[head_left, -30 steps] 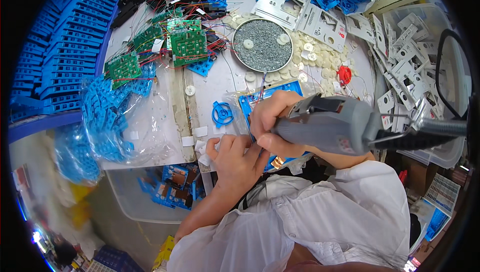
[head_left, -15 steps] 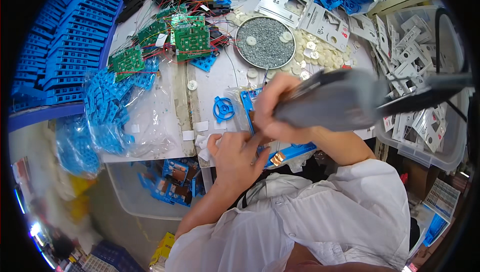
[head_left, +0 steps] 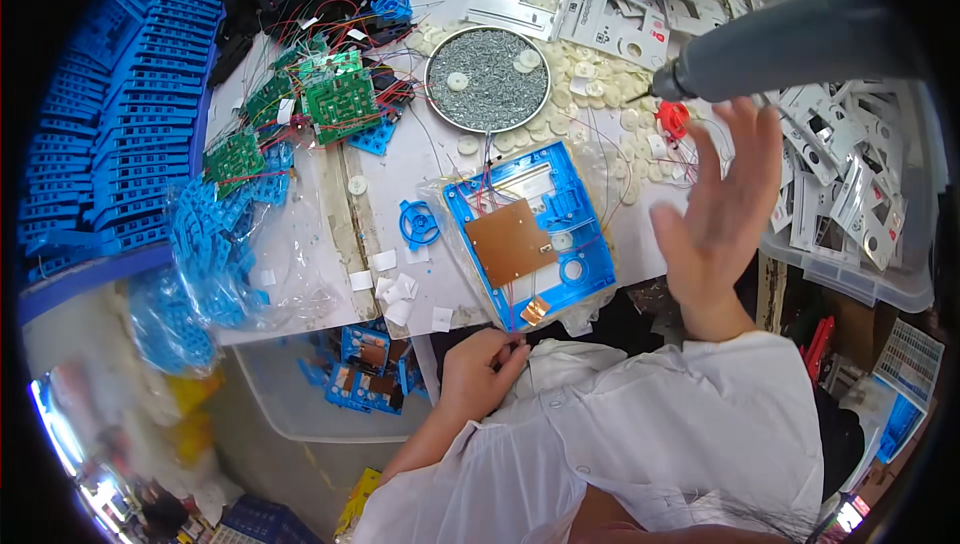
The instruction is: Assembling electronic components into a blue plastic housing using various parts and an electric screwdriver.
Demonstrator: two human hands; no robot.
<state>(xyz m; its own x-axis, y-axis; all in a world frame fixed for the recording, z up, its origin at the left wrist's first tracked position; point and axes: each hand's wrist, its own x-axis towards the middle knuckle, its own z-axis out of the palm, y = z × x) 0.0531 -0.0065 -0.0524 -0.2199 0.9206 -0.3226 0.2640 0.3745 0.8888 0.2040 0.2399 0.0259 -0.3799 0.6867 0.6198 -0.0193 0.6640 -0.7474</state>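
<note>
A blue plastic casing (head_left: 592, 279) lies open side up at the table's front edge. Inside it are a brown circuit board (head_left: 508, 244), thin wires and a copper-coloured piece (head_left: 536, 310). My left hand (head_left: 478, 376) is just below the casing's near corner, fingers curled together; whatever they hold, if anything, is hidden. To the right of the casing my raised right hand (head_left: 722, 209) is open, fingers spread, slightly blurred. Above it hangs a grey electric screwdriver (head_left: 790, 44), its tip pointing left, apart from the hand.
A round dish of screws (head_left: 480, 94) stands behind the casing, among white discs (head_left: 600, 94). Green circuit boards (head_left: 340, 99) with wires lie left, near stacked blue parts (head_left: 140, 114). A blue ring (head_left: 419, 225) is beside the casing. A clear bin (head_left: 880, 279) holds white plates.
My right hand has let go of the screwdriver and moved right; the screwdriver has swung up and right. My left hand has drawn back toward me off the casing, which is now uncovered.
</note>
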